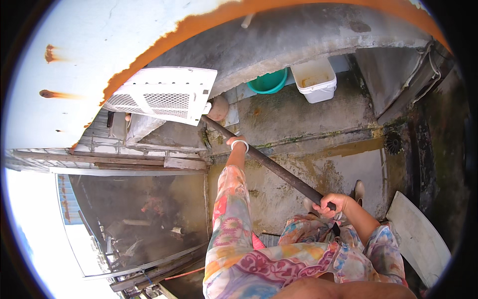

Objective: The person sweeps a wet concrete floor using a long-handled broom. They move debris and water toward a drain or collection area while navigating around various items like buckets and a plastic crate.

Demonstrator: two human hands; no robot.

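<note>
My left hand (237,141), with a white bangle on the wrist, grips a long dark brown pole (278,169) toward its far end. Around the near end of the same pole my right hand (330,205) is closed, in front of my waist. The pole slants up and to the left across the view. Its far end reaches the lower corner of a white perforated panel (166,101); whether the two are joined I cannot tell. Part of the panel is hidden behind a rust-edged white sheet (93,56) overhead. Below my right hand is a light-coloured boot (359,190).
A teal basin (269,83) and a white plastic bucket (317,84) stand below a concrete ledge (269,61). The concrete floor (298,112) is wet and stained. A round drain grate (393,143) lies at right, above a pale board (418,235). Wooden planks (123,159) run along the left.
</note>
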